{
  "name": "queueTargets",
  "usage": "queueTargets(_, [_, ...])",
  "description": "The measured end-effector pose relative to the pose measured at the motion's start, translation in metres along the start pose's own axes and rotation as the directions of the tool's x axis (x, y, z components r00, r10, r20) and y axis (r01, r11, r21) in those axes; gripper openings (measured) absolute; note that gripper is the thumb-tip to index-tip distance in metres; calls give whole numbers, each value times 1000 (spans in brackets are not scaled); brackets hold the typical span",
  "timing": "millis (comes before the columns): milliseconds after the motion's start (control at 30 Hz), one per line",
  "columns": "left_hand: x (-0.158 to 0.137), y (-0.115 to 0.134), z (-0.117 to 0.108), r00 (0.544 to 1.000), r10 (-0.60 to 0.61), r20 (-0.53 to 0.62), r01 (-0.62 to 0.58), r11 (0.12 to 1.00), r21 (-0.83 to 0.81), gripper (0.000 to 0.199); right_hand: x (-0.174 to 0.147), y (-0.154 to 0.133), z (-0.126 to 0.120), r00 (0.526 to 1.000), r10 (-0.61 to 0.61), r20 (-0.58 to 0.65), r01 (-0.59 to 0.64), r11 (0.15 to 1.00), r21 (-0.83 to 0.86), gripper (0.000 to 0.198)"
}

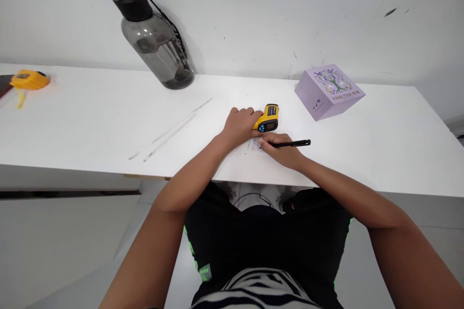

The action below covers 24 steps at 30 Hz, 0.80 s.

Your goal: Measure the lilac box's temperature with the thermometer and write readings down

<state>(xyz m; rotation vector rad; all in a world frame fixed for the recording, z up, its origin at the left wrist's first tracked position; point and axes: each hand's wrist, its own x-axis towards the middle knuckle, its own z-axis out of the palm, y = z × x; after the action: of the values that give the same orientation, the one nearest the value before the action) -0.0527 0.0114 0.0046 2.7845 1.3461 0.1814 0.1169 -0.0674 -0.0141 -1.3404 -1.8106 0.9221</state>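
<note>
My left hand (239, 125) rests on the white desk, its fingers closed over the handle of a yellow and black infrared thermometer (267, 118). The small screen and blue buttons of the thermometer face up. Just below it, my right hand (284, 152) is shut on a black pen (295, 143), which lies slanted across the hand with its back end pointing right. Grey pencil-like scribbles (254, 144) show beside the pen's tip, between the two hands. The tip itself is mostly hidden by my fingers.
A grey water bottle (155, 43) stands at the back against the wall. To the right sits a purple tea box (329, 91). An orange-yellow tape measure (31, 79) lies at the far left. Dark streaks (170, 130) mark the desk, whose front edge runs just above my lap.
</note>
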Motion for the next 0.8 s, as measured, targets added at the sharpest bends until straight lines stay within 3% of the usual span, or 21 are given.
queueTargets(367, [0,1,-2,1000,-2,21,2,1000,-8,50,-1,1,2,999,-41,12,42,998,-42,35])
queueTargets(600, [0,2,-3,1000,-11,28,11,1000,-27,49,-2,0,0,1000,23,-2,-23,998,-62,37])
queueTargets(800, [2,1,-3,999,-2,37,3,1000,-21,52,-2,-3,0,999,-53,12,54,993,-107,36])
